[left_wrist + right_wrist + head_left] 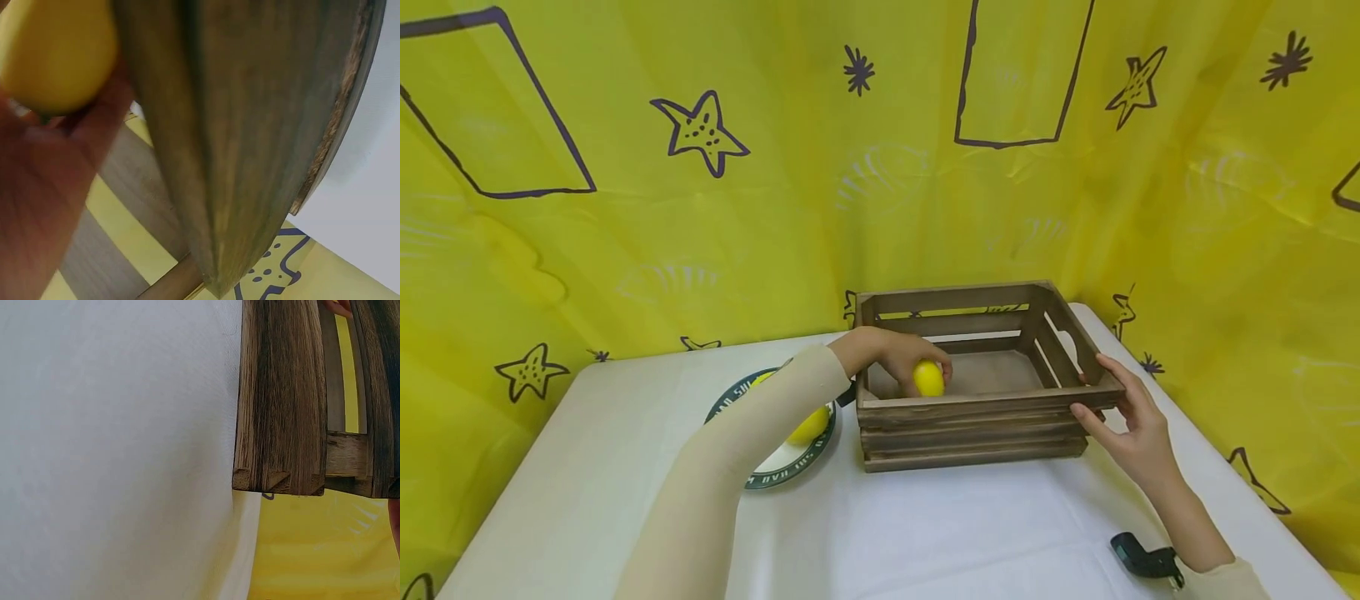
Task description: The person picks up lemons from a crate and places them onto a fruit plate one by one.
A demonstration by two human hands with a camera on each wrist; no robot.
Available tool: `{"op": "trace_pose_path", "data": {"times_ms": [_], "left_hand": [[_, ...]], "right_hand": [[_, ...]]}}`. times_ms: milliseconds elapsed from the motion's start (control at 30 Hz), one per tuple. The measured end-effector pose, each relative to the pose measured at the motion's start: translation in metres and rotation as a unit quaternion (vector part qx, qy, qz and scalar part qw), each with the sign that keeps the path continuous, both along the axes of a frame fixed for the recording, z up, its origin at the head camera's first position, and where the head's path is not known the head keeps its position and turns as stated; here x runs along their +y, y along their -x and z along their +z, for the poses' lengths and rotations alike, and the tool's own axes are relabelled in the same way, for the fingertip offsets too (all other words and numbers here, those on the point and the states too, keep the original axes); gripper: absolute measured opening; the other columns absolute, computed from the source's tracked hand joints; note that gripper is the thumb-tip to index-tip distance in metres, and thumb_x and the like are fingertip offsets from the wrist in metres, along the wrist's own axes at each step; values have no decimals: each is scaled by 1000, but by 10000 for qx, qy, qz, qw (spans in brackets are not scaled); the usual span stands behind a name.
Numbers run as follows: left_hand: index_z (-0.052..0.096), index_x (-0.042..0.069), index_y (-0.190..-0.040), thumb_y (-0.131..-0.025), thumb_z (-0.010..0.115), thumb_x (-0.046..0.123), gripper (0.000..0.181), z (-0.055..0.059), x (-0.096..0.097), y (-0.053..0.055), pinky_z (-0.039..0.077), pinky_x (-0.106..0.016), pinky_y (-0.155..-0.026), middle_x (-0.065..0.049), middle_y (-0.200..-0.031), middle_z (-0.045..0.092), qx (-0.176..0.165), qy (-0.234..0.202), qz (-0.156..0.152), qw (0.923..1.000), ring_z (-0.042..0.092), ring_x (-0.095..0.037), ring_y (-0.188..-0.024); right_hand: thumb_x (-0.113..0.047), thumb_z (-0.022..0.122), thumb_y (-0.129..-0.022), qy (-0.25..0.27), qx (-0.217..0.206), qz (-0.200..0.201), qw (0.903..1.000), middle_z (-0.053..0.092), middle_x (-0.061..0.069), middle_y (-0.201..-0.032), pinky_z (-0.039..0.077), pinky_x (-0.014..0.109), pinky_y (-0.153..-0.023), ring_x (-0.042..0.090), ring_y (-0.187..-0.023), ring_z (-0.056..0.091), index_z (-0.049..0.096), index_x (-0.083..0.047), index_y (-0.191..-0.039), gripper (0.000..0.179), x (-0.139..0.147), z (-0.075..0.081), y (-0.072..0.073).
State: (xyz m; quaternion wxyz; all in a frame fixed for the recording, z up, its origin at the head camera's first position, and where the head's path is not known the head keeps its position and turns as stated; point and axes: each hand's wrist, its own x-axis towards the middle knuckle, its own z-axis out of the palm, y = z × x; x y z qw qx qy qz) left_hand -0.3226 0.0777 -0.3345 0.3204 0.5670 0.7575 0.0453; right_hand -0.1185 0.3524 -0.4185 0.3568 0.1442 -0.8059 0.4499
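My left hand [901, 353] reaches over the left end of a brown slatted wooden crate [973, 422] and holds a yellow lemon [928, 378] low inside it. The left wrist view shows this lemon [59, 53] close up, fingers curled about it beside a crate wall [250, 125]. At the crate's front right corner my right hand [1138, 437] grips the top rim, thumb in front and fingers over the side. Left of the crate, a white plate with a green lettered rim [778, 477] bears more yellow lemons [808, 427], partly hidden by my left forearm.
A white cloth [925, 533] covers the table. Behind and to the sides hangs a yellow curtain [775, 250] with dark star drawings. The crate stands near the table's back edge. A black device [1142, 557] is at my right wrist.
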Motion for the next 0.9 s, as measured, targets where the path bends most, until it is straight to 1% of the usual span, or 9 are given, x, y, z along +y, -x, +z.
{"op": "trace_pose_path", "data": {"times_ms": [133, 200, 367, 467, 567, 667, 733, 800, 900], "left_hand": [[59, 16, -121, -78, 79, 13, 47, 0, -3, -2, 42, -29, -89, -5, -122, 54, 437, -625, 0, 9971, 46, -18, -108], [60, 15, -123, -78, 80, 16, 49, 0, -4, -2, 43, -29, -91, -5, -123, 54, 553, -915, 6, 9943, 46, -18, -110], [61, 10, -125, -79, 81, 20, 51, 2, -5, -2, 43, -29, -92, -6, -127, 56, 818, -1787, -37, 9805, 46, -19, -113], [61, 9, -125, -79, 81, 20, 51, 4, -5, -3, 42, -31, -93, -7, -127, 57, 1019, -2147, 16, 9714, 48, -21, -113], [60, 9, -127, -80, 80, 22, 53, 7, -6, -4, 44, -29, -92, -8, -126, 57, 1193, -2379, 213, 9637, 51, -21, -111], [60, 10, -127, -80, 80, 24, 53, 9, -9, -7, 46, -27, -91, -8, -125, 55, 1298, -2706, 503, 9526, 52, -21, -111], [60, 11, -128, -81, 80, 24, 52, 11, -12, -10, 48, -26, -90, -8, -126, 54, 1339, -2913, 714, 9445, 52, -20, -112], [60, 12, -128, -81, 80, 24, 52, 16, -16, -14, 48, -27, -90, -7, -127, 55, 1436, -3100, 850, 9360, 53, -21, -113], [59, 11, -129, -82, 79, 23, 52, 24, -22, -22, 49, -28, -90, -7, -128, 55, 1605, -3265, 977, 9263, 54, -22, -113]], "right_hand": [[26, 68, -69, -15, -84, -16, 10000, 54, -14, -126, 40, 6, -93, -3, -112, 55, 40, 6, -143, 81, -1, -2, 1], [26, 68, -69, -8, -130, -32, 9999, 54, -15, -127, 39, 6, -94, -4, -112, 55, 40, 5, -143, 82, -2, -2, 1], [27, 68, -69, -4, -99, -86, 9999, 54, -15, -126, 39, 6, -94, -4, -111, 55, 41, 5, -143, 82, -2, -3, 0], [27, 68, -69, -1, -89, -115, 9999, 55, -16, -125, 40, 6, -93, -4, -110, 56, 41, 5, -143, 82, -2, -3, 1], [27, 68, -69, 4, -118, -167, 9998, 55, -18, -124, 40, 5, -93, -6, -110, 56, 41, 4, -143, 82, -2, -4, 1], [26, 68, -70, -14, -129, -194, 9997, 54, -18, -124, 40, 5, -93, -7, -110, 55, 41, 4, -143, 82, -2, -4, 0], [26, 68, -69, -43, -92, -191, 9998, 54, -17, -125, 40, 5, -92, -7, -111, 55, 41, 4, -143, 82, -2, -3, -1], [26, 68, -69, -77, -37, -174, 9998, 54, -16, -125, 40, 5, -93, -7, -111, 55, 41, 4, -143, 82, -1, -1, -1], [26, 68, -69, -137, 46, -136, 9998, 54, -16, -125, 40, 5, -93, -6, -111, 55, 41, 6, -143, 81, 0, 2, -1]]}}
